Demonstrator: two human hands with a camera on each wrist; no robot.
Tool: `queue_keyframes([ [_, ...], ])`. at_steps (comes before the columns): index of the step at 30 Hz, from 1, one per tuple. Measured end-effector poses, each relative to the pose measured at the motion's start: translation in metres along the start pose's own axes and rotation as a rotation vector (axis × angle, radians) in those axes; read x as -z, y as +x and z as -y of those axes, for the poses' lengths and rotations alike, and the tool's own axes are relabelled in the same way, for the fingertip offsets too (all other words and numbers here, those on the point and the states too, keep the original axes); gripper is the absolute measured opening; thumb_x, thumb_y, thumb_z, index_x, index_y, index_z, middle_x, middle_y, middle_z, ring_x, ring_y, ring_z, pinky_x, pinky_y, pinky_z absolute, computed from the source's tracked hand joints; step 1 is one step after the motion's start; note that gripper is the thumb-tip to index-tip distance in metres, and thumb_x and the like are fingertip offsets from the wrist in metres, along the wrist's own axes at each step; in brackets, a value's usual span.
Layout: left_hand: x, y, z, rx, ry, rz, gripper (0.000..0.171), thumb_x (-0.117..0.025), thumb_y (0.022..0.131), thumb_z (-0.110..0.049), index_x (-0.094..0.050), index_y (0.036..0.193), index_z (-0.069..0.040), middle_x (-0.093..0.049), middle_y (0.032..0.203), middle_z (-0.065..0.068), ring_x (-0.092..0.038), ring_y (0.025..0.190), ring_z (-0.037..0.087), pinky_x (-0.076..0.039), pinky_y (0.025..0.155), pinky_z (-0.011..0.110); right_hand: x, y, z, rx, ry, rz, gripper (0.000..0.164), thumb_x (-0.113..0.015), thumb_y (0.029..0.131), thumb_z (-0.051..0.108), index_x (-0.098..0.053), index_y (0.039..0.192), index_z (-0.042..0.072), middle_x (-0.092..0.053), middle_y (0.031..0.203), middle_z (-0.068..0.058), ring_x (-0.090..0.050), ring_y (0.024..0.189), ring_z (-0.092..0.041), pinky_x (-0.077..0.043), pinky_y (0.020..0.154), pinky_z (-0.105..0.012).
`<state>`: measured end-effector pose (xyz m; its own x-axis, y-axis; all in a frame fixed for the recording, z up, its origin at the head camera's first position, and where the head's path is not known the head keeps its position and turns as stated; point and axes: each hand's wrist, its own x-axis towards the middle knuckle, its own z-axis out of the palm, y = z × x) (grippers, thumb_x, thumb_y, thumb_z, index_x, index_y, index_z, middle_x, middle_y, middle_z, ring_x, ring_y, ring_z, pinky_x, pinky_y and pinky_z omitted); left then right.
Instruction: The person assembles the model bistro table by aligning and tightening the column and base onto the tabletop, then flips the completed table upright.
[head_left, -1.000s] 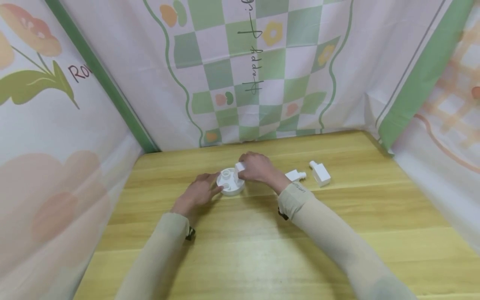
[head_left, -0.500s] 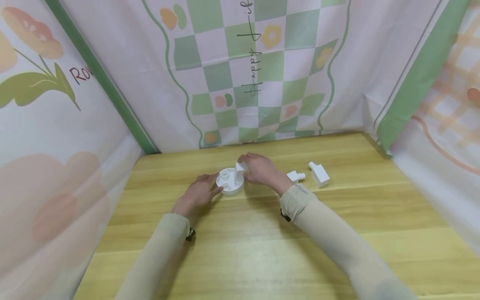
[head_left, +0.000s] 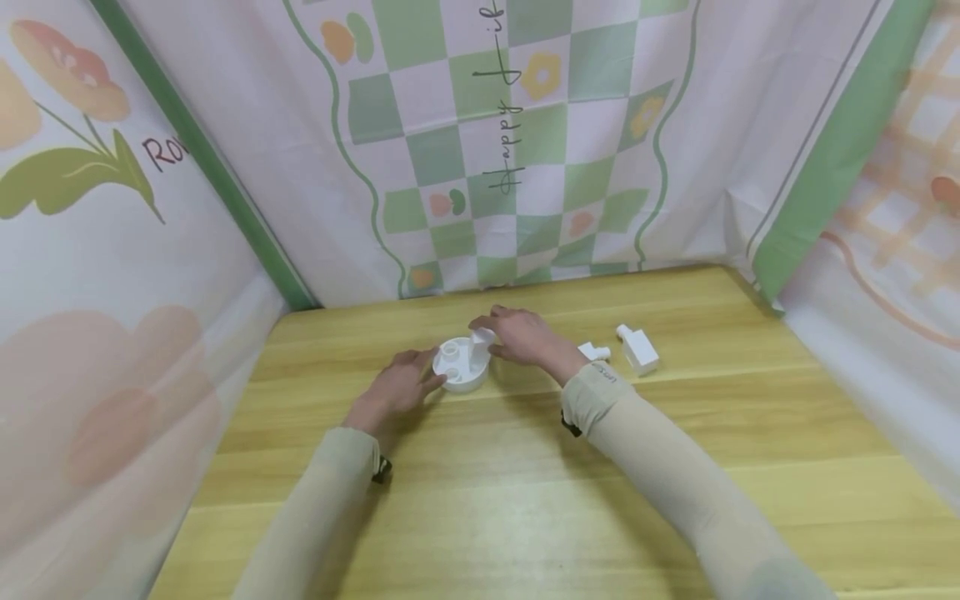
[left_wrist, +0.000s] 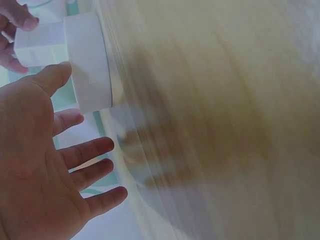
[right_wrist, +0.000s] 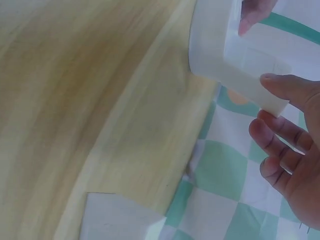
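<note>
Head view: wooden table (head_left: 525,500) with printed cloth walls on three sides, two arms in beige sleeves reaching to the middle. White round base (head_left: 461,364) sits on the table near its centre, two round sockets visible on its top. Left hand (head_left: 396,388) lies flat beside the base on its left, fingers straight and spread, thumb tip touching the base's side wall; holds nothing. Left wrist view confirms: palm (left_wrist: 35,165) open, fingers loose, thumb against the round wall of the base (left_wrist: 89,62). Right hand (head_left: 525,337) is over the right rim of the base, fingertips pinching a small white block (head_left: 482,337) that stands on the base's top at its right edge. Right wrist view: block (right_wrist: 257,62) pinched by thumb and a finger, other fingers (right_wrist: 280,150) only half curled and free below it, base (right_wrist: 212,40) just behind. Whether the block is fully seated in the base, cannot tell. Two more white pieces lie on the table to the right of the right wrist: a small one (head_left: 594,352) just beside the sleeve cuff, and a larger block with a peg (head_left: 639,349) near it, apart from both hands
</note>
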<state>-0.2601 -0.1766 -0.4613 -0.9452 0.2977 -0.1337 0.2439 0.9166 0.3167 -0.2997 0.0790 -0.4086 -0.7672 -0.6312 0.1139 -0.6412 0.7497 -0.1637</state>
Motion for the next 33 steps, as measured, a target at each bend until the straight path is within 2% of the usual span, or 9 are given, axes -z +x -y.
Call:
queue_keyframes([
  [4, -0.001, -0.001, -0.001, 0.000, -0.002, -0.017, 0.069, -0.046, 0.101, -0.056, -0.025, 0.159, -0.025, -0.035, 0.158, 0.020, -0.046, 0.137, 0.045, -0.038, 0.112, 0.063, -0.001, -0.002, -0.002, -0.016, 0.054, 0.020, 0.053, -0.073, 0.091, 0.021, -0.056, 0.141, 0.018, -0.063, 0.117, -0.011, -0.064, 0.097, -0.025, -0.058, 0.086, -0.042],
  [7, -0.004, -0.001, -0.001, -0.003, -0.007, -0.034, 0.070, -0.047, 0.101, -0.056, -0.025, 0.159, -0.023, -0.036, 0.158, 0.020, -0.046, 0.136, 0.045, -0.038, 0.111, 0.064, -0.003, -0.004, -0.004, -0.046, 0.095, 0.043, 0.057, -0.069, 0.092, 0.022, -0.050, 0.145, 0.016, -0.061, 0.130, -0.014, -0.064, 0.109, -0.029, -0.056, 0.094, -0.046],
  [11, -0.007, 0.000, -0.003, 0.003, -0.014, -0.054, 0.072, -0.045, 0.101, -0.058, -0.025, 0.159, -0.020, -0.035, 0.158, 0.020, -0.043, 0.139, 0.045, -0.036, 0.113, 0.063, -0.001, -0.007, -0.009, -0.095, 0.125, 0.058, 0.064, -0.068, 0.091, 0.023, -0.044, 0.149, 0.013, -0.058, 0.139, -0.017, -0.062, 0.119, -0.033, -0.053, 0.100, -0.050],
  [18, -0.012, 0.003, -0.004, 0.043, -0.006, -0.064, 0.076, -0.042, 0.099, -0.063, -0.026, 0.158, -0.018, -0.029, 0.160, 0.023, -0.039, 0.141, 0.047, -0.033, 0.116, 0.062, 0.010, -0.013, -0.019, -0.127, 0.128, 0.106, 0.066, -0.068, 0.092, 0.024, -0.042, 0.150, 0.011, -0.059, 0.138, -0.018, -0.061, 0.123, -0.032, -0.051, 0.103, -0.050],
  [26, -0.007, 0.003, -0.006, 0.007, 0.025, -0.080, 0.068, -0.044, 0.102, -0.056, -0.029, 0.157, -0.018, -0.036, 0.156, 0.024, -0.040, 0.140, 0.046, -0.037, 0.112, 0.062, 0.016, -0.023, -0.031, -0.127, 0.126, 0.111, 0.062, -0.068, 0.092, 0.021, -0.045, 0.148, 0.008, -0.061, 0.135, -0.020, -0.061, 0.122, -0.035, -0.052, 0.101, -0.052],
  [33, -0.010, 0.001, -0.007, 0.036, 0.011, -0.083, 0.074, -0.040, 0.101, -0.062, -0.027, 0.156, -0.014, -0.034, 0.157, 0.023, -0.038, 0.140, 0.045, -0.036, 0.113, 0.062, 0.018, -0.032, -0.043, -0.141, 0.129, 0.122, 0.060, -0.067, 0.093, 0.023, -0.046, 0.147, 0.008, -0.061, 0.135, -0.020, -0.061, 0.122, -0.035, -0.051, 0.102, -0.052],
])
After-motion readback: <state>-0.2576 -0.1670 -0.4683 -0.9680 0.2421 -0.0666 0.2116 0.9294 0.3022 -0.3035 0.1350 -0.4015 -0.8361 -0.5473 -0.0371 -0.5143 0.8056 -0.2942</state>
